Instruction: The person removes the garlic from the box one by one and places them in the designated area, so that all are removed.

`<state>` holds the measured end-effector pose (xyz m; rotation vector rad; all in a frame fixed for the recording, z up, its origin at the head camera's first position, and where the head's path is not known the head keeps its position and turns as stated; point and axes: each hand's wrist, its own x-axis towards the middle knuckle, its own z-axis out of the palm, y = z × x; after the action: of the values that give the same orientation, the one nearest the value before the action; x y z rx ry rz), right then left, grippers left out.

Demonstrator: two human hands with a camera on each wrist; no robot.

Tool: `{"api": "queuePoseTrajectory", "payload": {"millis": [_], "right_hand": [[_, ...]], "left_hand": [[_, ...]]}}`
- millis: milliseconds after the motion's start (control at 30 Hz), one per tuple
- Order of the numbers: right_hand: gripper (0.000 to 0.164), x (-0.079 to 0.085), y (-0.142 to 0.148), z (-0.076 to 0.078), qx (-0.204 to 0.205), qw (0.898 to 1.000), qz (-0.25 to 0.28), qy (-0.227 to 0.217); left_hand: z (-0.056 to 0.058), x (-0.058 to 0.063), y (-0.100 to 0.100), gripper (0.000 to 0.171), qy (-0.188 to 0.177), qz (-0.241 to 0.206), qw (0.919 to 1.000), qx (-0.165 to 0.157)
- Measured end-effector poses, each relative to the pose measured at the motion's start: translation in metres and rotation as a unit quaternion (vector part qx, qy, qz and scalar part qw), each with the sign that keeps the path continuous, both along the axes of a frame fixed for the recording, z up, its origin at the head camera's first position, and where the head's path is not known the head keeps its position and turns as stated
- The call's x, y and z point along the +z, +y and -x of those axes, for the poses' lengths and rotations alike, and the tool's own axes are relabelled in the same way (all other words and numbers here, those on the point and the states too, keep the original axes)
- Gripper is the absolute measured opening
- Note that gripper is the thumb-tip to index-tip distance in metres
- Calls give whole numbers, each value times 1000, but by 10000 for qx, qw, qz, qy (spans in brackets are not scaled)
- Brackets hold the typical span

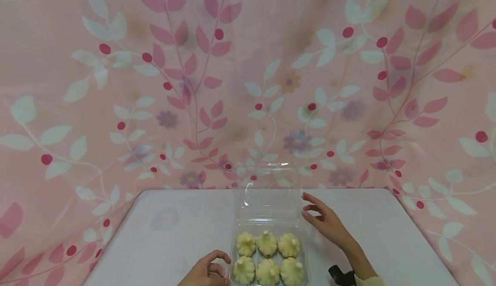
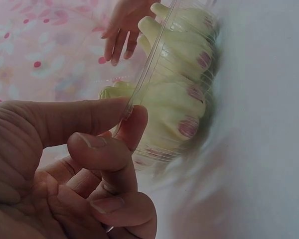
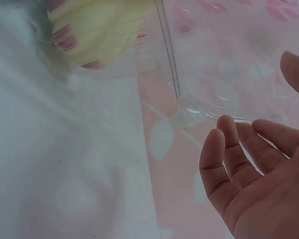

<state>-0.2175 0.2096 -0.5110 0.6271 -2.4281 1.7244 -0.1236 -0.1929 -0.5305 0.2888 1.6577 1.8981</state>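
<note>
A clear plastic clamshell box [image 1: 307,256] stands on the table with its lid [image 1: 267,200] raised at the back. Several pale yellow garlic bulbs [image 1: 267,244], stems up, sit in two rows in its base. In the left wrist view, purplish patches mark the undersides of the bulbs [image 2: 179,52]. My left hand [image 1: 207,271] is at the box's left side, pinching its thin rim between thumb and index finger. At the lid's right edge is my right hand [image 1: 327,225], fingers loosely extended; the right wrist view shows its fingertips [image 3: 226,122] close to or touching the clear edge.
The white table [image 1: 174,230] reaches out on both sides of the box. A pink cloth [image 1: 240,83] with leaves and berries hangs behind it. Beside the right forearm shows a black object [image 1: 342,275], perhaps the wrist camera.
</note>
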Motion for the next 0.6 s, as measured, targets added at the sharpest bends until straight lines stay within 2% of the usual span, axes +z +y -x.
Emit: {"api": "queuePoseTrajectory", "payload": {"millis": [433,600], "right_hand": [[58,-12,-1,1,-194,9968,-264,-724],[57,-14,-3,-1,-219,9955,-383,-841]], "left_hand": [[1,2,-1,38,-206,115,9997,42],[1,2,-1,39,-209,195,9996,61]]}}
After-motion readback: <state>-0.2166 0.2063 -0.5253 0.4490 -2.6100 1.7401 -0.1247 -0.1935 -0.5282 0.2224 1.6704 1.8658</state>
